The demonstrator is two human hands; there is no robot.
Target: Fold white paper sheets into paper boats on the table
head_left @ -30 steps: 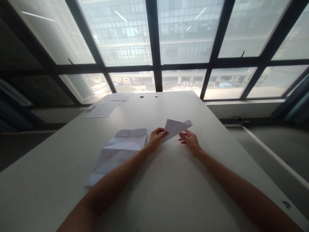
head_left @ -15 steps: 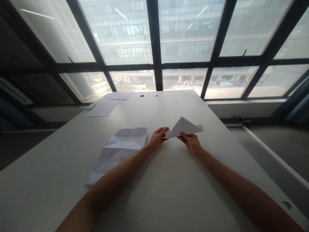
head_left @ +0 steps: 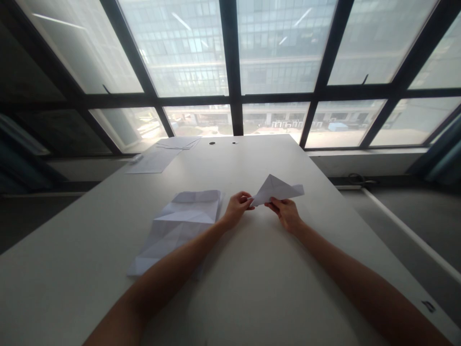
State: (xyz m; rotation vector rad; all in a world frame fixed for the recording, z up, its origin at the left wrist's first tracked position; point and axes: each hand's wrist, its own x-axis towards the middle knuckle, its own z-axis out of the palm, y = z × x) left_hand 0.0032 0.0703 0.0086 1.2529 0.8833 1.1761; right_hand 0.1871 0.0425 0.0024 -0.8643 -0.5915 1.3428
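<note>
A folded sheet of white paper (head_left: 273, 189), with a pointed triangular top and a flap sticking out at its right, is held above the table between both hands. My left hand (head_left: 237, 209) pinches the paper's lower left corner, where the strip is bent. At the lower edge, my right hand (head_left: 285, 213) grips the paper with the thumb in front; its other fingers are partly hidden. To the left of my left hand lie creased white sheets (head_left: 180, 216), partly covered by my left forearm.
The white table (head_left: 230, 302) reaches toward the window. More white papers (head_left: 154, 161) lie at its far left, near two round holes in the tabletop. A small dark mark (head_left: 428, 306) sits near the right edge. A white pipe (head_left: 406, 230) runs beyond that edge.
The strip at the paper's left end, flat before, is now bent in by my left hand, which has shifted slightly. My right hand keeps its hold in the same place.
</note>
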